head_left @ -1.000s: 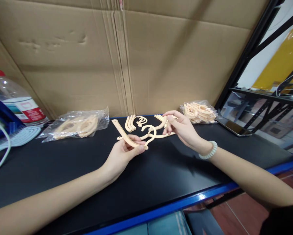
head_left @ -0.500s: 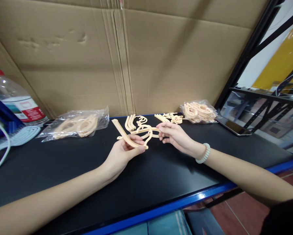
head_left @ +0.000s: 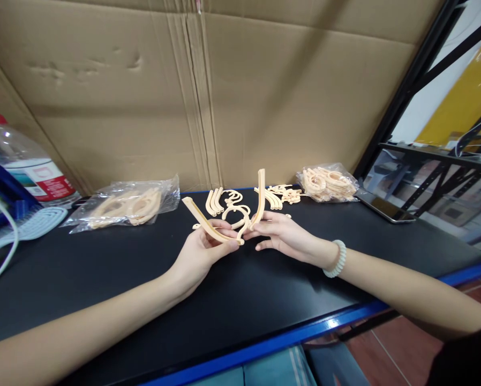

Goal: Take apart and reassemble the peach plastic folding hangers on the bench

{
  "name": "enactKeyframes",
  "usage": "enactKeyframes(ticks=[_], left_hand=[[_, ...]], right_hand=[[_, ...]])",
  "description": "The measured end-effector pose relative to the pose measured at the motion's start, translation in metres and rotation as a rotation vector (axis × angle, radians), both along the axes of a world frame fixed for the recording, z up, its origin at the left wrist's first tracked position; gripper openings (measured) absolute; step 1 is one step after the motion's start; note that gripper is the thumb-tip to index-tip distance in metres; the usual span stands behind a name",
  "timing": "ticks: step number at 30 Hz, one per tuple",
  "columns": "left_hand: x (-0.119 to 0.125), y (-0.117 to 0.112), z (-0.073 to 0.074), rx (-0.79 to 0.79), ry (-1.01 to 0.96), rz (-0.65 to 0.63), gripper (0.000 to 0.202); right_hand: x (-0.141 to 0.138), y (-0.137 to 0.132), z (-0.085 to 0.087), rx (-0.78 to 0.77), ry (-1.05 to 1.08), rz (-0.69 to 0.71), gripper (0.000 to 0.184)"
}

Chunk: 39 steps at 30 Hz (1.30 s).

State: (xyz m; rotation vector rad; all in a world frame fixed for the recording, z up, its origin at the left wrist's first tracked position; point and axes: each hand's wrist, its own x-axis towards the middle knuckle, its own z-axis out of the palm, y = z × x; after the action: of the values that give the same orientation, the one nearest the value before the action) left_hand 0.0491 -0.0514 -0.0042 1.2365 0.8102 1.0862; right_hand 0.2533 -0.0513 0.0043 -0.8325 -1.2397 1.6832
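My left hand (head_left: 210,245) is closed on a beige plastic hanger arm (head_left: 202,219), a long curved strip that slants up to the left. At its lower end, by my thumb, a curved hanger hook (head_left: 244,222) rises from the joint. My right hand (head_left: 283,233) pinches the lower end of a second hanger arm (head_left: 261,193), which stands nearly upright close to the hook. Whether this second arm touches the hook I cannot tell. Behind the hands, loose hanger arms (head_left: 215,201) and hooks (head_left: 233,197) lie on the black tabletop (head_left: 224,305).
Bagged beige parts lie in a clear bag (head_left: 123,206) at left and another bag (head_left: 327,183) at right. A phone (head_left: 385,207) rests near the right bag. At far left are a bottle (head_left: 35,166) and a pale hairbrush (head_left: 43,221). Cardboard (head_left: 284,96) walls the back.
The second hanger arm, lying nearly flat behind the hook before, is now turned upright in my right hand. That hand has moved slightly left and down; my left hand stays put.
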Motion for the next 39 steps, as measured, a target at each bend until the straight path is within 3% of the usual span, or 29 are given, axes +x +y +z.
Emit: enactKeyframes(ticks=[16, 39], left_hand=[[-0.001, -0.002, 0.001, 0.073, 0.028, -0.118, 0.034], [0.0, -0.007, 0.003, 0.092, 0.064, -0.013, 0.032]], right_hand=[[-0.009, -0.001, -0.008, 0.225, -0.157, 0.024, 0.02], [-0.011, -0.009, -0.006, 0.282, -0.216, -0.038, 0.028]])
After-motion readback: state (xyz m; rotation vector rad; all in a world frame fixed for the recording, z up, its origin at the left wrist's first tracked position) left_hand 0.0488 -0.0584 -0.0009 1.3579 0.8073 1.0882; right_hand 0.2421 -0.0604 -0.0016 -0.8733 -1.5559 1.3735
